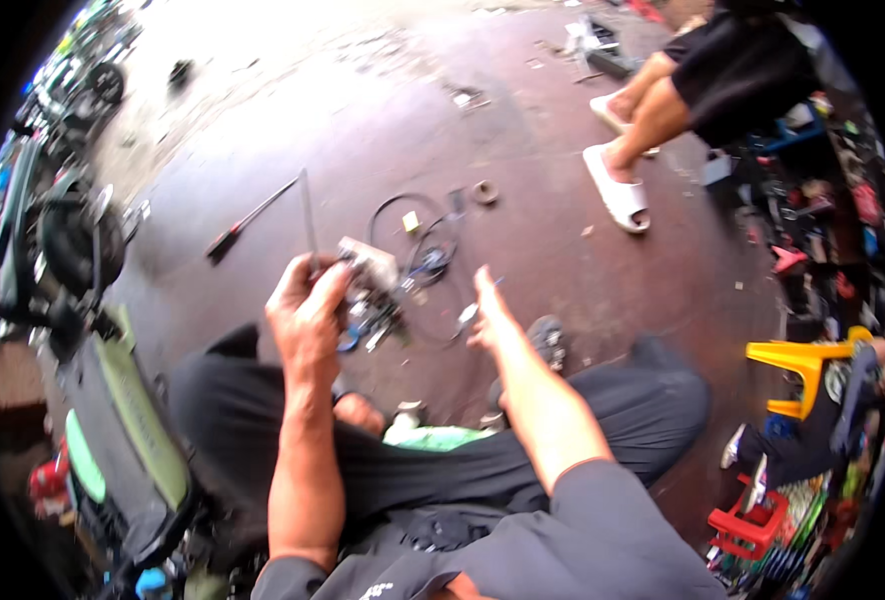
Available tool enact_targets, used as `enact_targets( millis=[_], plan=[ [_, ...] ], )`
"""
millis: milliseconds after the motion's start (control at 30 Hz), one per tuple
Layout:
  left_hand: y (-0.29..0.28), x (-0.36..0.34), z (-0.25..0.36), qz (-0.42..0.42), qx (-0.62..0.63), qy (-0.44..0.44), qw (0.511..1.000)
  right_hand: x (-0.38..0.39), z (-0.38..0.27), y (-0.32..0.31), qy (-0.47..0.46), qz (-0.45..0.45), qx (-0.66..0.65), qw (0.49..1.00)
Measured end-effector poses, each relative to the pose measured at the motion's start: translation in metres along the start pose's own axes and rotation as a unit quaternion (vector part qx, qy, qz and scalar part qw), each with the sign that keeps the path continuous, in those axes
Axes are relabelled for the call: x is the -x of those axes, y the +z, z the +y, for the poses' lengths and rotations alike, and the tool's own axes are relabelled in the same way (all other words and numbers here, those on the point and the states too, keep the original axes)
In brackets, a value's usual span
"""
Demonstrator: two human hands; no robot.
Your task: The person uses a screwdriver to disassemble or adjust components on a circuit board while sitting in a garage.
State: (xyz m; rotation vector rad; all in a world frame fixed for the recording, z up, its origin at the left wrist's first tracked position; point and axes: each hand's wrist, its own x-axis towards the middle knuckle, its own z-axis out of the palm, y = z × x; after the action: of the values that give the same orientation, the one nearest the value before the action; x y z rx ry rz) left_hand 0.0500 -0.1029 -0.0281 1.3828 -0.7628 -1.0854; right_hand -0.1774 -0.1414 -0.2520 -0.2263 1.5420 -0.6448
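Observation:
My left hand (306, 303) is closed on a thin metal rod (309, 210) that points up, beside a jumble of small metal and blue parts (373, 310) with a pale blurred piece (373, 262). My right hand (491, 318) is blurred, its fingers stretched out near a small white item (466, 315); I cannot make out any grip. A screwdriver (225, 242) with a red and black handle lies to the left. Beyond my hands lie looped black cables (433, 257), a small yellowish piece (411, 222) and a tape roll (486, 192).
Another person in white slides (614, 192) stands at upper right. A scooter (123, 430) and wheels (106, 83) line the left. A yellow stool (801, 362), a red stool (746, 525) and clutter line the right. My crossed legs (643, 420) frame the floor (623, 290) before me.

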Motion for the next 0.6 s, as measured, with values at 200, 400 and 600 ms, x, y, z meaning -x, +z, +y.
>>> enact_targets(
  millis=[200,400,600],
  plan=[
    [0.021,-0.010,-0.016,-0.074,0.058,-0.008,0.996,0.007,-0.046,0.022,-0.130,-0.201,-0.006,0.971],
    [0.031,-0.006,-0.024,-0.136,0.153,0.030,0.978,0.127,-0.073,0.061,-0.354,-0.409,-0.055,0.840],
    [0.040,0.032,0.017,-0.144,0.153,-0.067,0.975,0.193,-0.062,0.044,-0.415,-0.321,0.056,0.850]
  ],
)
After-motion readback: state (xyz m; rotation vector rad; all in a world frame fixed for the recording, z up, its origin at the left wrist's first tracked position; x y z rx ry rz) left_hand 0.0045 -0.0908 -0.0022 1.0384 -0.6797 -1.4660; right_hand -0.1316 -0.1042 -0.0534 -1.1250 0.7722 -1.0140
